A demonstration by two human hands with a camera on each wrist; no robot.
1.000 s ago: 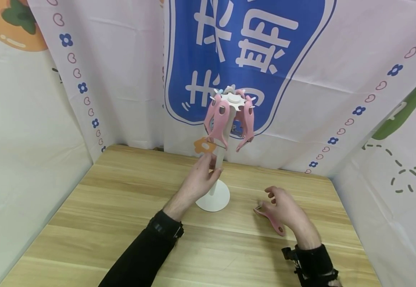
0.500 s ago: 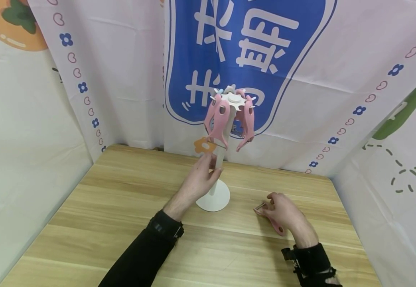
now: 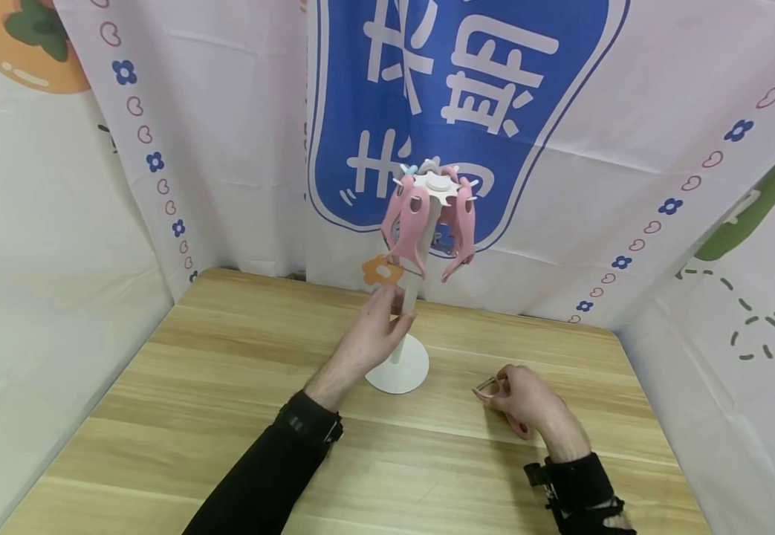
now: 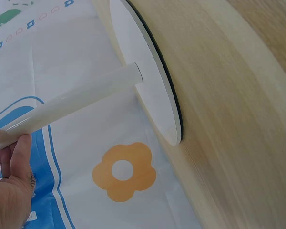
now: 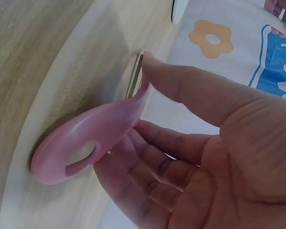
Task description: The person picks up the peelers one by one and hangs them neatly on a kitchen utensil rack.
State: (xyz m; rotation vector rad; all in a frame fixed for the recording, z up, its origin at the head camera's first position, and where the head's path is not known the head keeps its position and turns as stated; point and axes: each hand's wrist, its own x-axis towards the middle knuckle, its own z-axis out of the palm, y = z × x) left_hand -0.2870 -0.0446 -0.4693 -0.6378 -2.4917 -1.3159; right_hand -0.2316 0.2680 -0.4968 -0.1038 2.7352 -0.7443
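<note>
My left hand grips the slim pole of a white stand, between its top and the round base. Thumb and fingertips close around the pole in the left wrist view. Several pink Y-shaped peelers hang blade-down from hooks on the stand's white top. To the right, low at the tabletop, my right hand holds another pink peeler. In the right wrist view the thumb is at its blade end and the fingers lie along the handle, whose holed end is close to the wood.
The wooden table ends at a white printed cloth backdrop behind the stand. Cloth walls also rise on the left and right sides. A blue printed panel hangs directly behind the stand.
My right hand has lowered slightly, and its fingers have closed around the peeler, which lies in about the same spot. The left hand keeps its hold on the pole.
</note>
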